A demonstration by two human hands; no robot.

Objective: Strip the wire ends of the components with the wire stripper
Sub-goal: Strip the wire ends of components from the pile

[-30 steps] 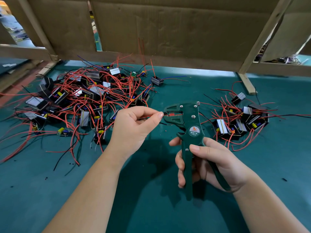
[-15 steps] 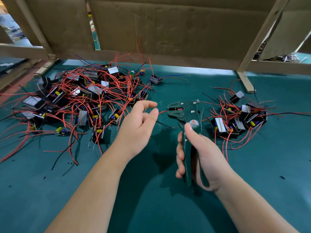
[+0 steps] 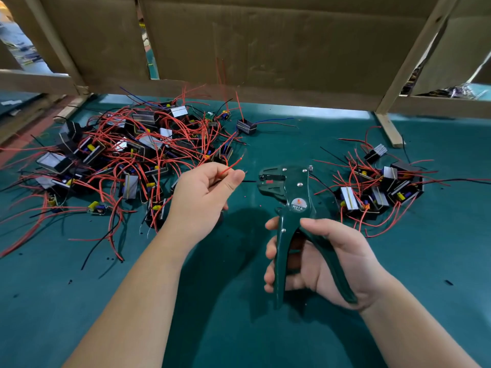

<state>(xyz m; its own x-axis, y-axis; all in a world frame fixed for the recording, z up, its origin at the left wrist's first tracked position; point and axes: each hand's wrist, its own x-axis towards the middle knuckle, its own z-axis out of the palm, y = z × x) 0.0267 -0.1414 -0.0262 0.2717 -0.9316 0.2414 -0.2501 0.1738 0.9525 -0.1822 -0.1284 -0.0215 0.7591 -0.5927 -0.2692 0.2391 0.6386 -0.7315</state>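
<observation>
wire stripper (image 3: 298, 205), dark green (handles spread)

**A:** What covers the desk (image 3: 239, 335)?

**B:** A dark teal mat, dotted with small black specks.

**A:** And behind it?

**B:** A wooden frame. A horizontal rail (image 3: 292, 98) runs along the far edge. At the right, a slanted brace (image 3: 415, 54) comes down to a short foot block (image 3: 389, 130) resting on the mat. Brown cardboard sheets (image 3: 265, 43) fill the frame, with a narrow gap (image 3: 150, 59) between two of them.

**A:** Any light?

**B:** There are bright openings at the far left (image 3: 21, 46) and the far right (image 3: 449, 88). A pale strip of light (image 3: 332, 112) lies on the mat just under the rail. What lies beyond is too blurred to make out.
</observation>
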